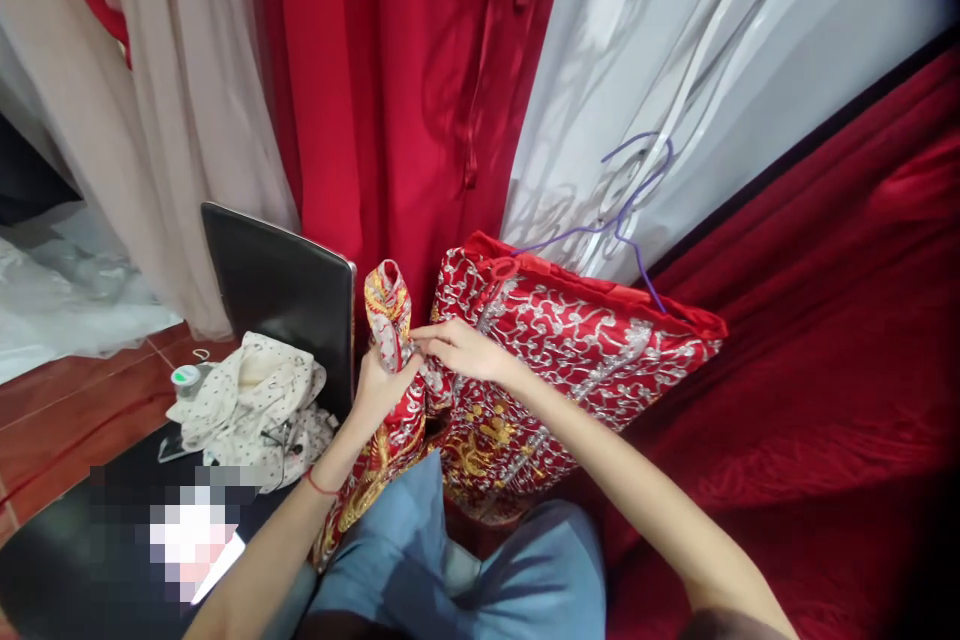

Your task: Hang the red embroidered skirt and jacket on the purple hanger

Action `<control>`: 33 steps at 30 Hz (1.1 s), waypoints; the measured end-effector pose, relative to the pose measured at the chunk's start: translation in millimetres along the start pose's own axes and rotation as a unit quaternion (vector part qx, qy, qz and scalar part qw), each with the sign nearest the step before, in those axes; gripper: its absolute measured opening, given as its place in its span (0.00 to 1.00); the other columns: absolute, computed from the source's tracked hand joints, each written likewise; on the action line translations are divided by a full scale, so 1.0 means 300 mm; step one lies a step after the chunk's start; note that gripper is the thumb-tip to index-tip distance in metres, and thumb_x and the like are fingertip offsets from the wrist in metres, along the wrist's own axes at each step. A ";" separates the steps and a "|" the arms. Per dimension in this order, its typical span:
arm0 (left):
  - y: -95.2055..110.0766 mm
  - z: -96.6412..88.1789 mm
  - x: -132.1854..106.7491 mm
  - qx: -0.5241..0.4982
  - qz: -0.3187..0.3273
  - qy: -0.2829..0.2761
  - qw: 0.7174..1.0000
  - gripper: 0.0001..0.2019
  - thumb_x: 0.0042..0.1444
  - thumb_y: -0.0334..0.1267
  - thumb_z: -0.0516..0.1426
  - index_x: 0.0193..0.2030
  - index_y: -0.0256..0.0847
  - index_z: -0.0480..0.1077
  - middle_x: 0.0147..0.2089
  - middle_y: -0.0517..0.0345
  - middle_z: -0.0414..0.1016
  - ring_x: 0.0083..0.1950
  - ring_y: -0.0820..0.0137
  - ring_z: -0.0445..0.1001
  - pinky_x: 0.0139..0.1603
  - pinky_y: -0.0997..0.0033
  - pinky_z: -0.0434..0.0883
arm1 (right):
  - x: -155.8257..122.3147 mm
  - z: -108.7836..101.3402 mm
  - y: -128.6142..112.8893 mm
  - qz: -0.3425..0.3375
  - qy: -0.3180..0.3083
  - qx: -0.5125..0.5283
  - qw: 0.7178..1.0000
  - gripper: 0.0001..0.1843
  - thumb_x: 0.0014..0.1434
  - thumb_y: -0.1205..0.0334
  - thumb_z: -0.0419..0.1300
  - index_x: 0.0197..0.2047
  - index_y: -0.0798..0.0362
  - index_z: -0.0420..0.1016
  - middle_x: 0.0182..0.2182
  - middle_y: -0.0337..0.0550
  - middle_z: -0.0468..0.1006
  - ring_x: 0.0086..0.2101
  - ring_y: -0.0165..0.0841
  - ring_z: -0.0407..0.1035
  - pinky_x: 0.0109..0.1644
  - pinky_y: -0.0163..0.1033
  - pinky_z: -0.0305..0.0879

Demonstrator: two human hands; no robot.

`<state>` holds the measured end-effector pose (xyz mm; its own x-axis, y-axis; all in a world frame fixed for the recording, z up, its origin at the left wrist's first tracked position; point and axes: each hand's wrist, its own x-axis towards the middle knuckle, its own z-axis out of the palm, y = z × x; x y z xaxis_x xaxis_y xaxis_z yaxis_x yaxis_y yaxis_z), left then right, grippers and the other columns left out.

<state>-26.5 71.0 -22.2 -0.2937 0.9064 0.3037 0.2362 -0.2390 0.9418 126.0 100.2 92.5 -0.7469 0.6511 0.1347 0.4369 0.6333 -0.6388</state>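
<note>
A red garment with gold and silver embroidery (388,295) is bunched upright above my lap, its lower part draped over my left thigh. My left hand (381,390) is closed around it. My right hand (466,350) reaches in from the right, its fingertips pinched at the garment's folded edge beside my left thumb. What exactly lies between those fingertips is too small to make out. Just under my right forearm hangs a red skirt-like piece with silver and gold embroidery (555,320), clipped or hung on a purple hanger (619,218).
To the left stands a black chair back (281,285). On the black seat (67,540) lie a crumpled white patterned cloth (255,400), a small lidded container (185,377) and a lit, blurred-out screen (217,568). Red curtain-like fabric (397,100) and white fabric (645,40) hang ahead.
</note>
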 end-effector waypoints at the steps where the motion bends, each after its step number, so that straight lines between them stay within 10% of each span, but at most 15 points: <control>1: 0.013 0.005 0.026 0.028 0.007 -0.002 1.000 0.13 0.48 0.45 0.64 0.34 0.36 0.76 0.32 0.55 0.81 0.35 0.63 0.79 0.39 0.68 0.74 | 0.014 -0.039 -0.017 -0.010 0.003 -0.041 0.999 0.11 0.58 0.65 0.52 0.31 0.55 0.76 0.28 0.44 0.78 0.32 0.35 0.69 0.44 0.41 0.63; 7: 0.194 0.005 0.265 0.120 0.054 0.070 0.989 0.12 0.50 0.46 0.60 0.33 0.37 0.74 0.33 0.52 0.80 0.37 0.61 0.80 0.40 0.67 0.73 | 0.118 -0.287 -0.032 0.048 0.221 -0.398 0.889 0.21 0.68 0.55 0.45 0.53 0.59 0.70 0.48 0.59 0.77 0.51 0.47 0.68 0.54 0.48 0.58; 12: 0.340 0.011 0.433 0.191 0.134 0.161 0.959 0.15 0.55 0.48 0.57 0.39 0.37 0.73 0.39 0.46 0.80 0.43 0.56 0.80 0.48 0.62 0.72 | 0.068 -0.317 0.020 0.166 0.120 -0.464 0.862 0.25 0.69 0.49 0.46 0.54 0.62 0.68 0.41 0.60 0.80 0.43 0.47 0.75 0.43 0.43 0.62; 17: 0.364 0.043 0.573 0.252 0.160 0.172 0.939 0.15 0.58 0.43 0.55 0.47 0.36 0.72 0.44 0.42 0.80 0.49 0.54 0.78 0.55 0.59 0.69 | -0.034 -0.284 -0.005 0.095 0.107 -0.491 0.859 0.24 0.67 0.47 0.47 0.50 0.59 0.71 0.36 0.56 0.81 0.37 0.44 0.76 0.39 0.41 0.60; 22: 0.335 0.105 0.619 0.210 0.129 0.160 0.956 0.15 0.57 0.40 0.56 0.49 0.36 0.72 0.49 0.41 0.79 0.53 0.53 0.77 0.58 0.58 0.68 | -0.118 -0.305 -0.035 -0.037 0.113 -0.386 0.915 0.21 0.65 0.47 0.52 0.45 0.56 0.73 0.34 0.50 0.80 0.34 0.39 0.73 0.37 0.41 0.62; 26: 0.330 0.176 0.596 0.078 0.085 0.126 0.985 0.16 0.54 0.39 0.59 0.49 0.36 0.72 0.50 0.45 0.79 0.51 0.59 0.78 0.57 0.62 0.70 | -0.230 -0.441 0.039 -0.188 0.312 -0.227 0.903 0.14 0.65 0.53 0.52 0.40 0.51 0.74 0.39 0.46 0.79 0.41 0.37 0.73 0.48 0.43 0.67; 29: 0.357 0.231 0.561 0.009 0.066 0.073 0.995 0.16 0.53 0.42 0.61 0.47 0.36 0.73 0.48 0.47 0.80 0.49 0.60 0.79 0.53 0.64 0.72 | -0.336 -0.598 0.167 -0.054 0.547 -0.175 0.817 0.15 0.64 0.56 0.49 0.36 0.51 0.75 0.37 0.46 0.79 0.42 0.37 0.73 0.51 0.44 0.66; 33: 0.445 0.289 0.480 0.034 0.083 -0.077 0.993 0.14 0.49 0.41 0.64 0.40 0.35 0.76 0.43 0.48 0.81 0.47 0.58 0.79 0.51 0.62 0.73 | -0.445 -0.718 0.308 0.228 0.381 -0.121 0.888 0.13 0.57 0.55 0.58 0.30 0.54 0.79 0.32 0.46 0.82 0.37 0.39 0.74 0.48 0.42 0.68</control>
<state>43.1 199.8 134.7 -0.1021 0.8996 0.4245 0.3326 -0.3713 0.8669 374.2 161.8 178.5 0.0516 0.8984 0.4362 0.7706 0.2420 -0.5896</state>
